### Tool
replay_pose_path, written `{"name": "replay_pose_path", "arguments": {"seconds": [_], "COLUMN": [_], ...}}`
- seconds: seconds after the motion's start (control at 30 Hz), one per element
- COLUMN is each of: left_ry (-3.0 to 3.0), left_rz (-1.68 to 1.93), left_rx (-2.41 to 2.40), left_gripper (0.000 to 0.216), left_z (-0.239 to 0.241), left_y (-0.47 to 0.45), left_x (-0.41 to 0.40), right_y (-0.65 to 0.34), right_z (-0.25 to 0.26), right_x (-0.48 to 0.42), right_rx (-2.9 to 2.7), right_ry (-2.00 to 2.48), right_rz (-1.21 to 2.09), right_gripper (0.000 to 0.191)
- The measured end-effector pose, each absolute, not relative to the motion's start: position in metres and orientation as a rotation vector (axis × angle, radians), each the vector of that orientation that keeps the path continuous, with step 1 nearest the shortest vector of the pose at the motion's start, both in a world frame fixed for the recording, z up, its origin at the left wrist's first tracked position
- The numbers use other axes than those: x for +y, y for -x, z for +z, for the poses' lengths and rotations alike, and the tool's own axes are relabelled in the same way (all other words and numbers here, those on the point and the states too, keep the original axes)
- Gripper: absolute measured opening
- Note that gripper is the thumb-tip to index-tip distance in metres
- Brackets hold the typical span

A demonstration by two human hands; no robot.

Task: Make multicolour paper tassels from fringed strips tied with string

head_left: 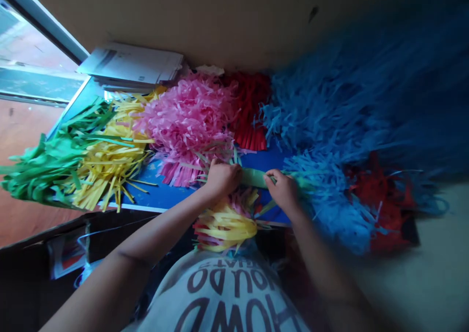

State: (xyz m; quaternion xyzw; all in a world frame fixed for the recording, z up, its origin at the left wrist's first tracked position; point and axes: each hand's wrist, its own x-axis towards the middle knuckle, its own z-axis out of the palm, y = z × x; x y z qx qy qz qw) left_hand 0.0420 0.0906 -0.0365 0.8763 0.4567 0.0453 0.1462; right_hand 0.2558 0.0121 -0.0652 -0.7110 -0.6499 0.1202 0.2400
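Observation:
A light green tissue-paper strip (253,177) lies stretched between my hands over the table's near edge. My left hand (223,178) is closed around its left end, where thin cut fringes stick out past the fingers. With thumb and fingers, my right hand (284,188) pinches the strip further right. Just below them, against my shirt, hangs a bunch of yellow fringed paper (227,227) with some red and pink in it. Pink fringed tissue (190,117) is heaped right behind my left hand. Blue fringed tissue (322,176) spreads beside my right hand.
The blue table (280,157) bears green fringe (47,163) and yellow fringe (113,168) at left, and red fringe (252,110) at the back. A stack of papers (135,63) stands against the wall. More red paper (384,205) lies at right.

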Motion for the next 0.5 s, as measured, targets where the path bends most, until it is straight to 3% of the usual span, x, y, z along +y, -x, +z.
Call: {"name": "replay_pose_path", "arguments": {"seconds": [0.17, 0.5], "left_ry": [-2.526, -2.497], "left_rz": [0.159, 0.042], "left_rx": [1.375, 1.399], "left_gripper": [0.028, 0.027], "left_z": [-0.0423, -0.0399], "left_y": [-0.0508, -0.053], "left_x": [0.0906, 0.0933], "right_y": [-0.2511, -0.2537], "right_z": [-0.0661, -0.0719], "right_x": [0.0189, 0.0174], "right_rx": [-1.903, -1.924], "right_ry": [1.951, 1.939], "right_rz": [0.124, 0.132], "right_gripper": [0.025, 0.023]}}
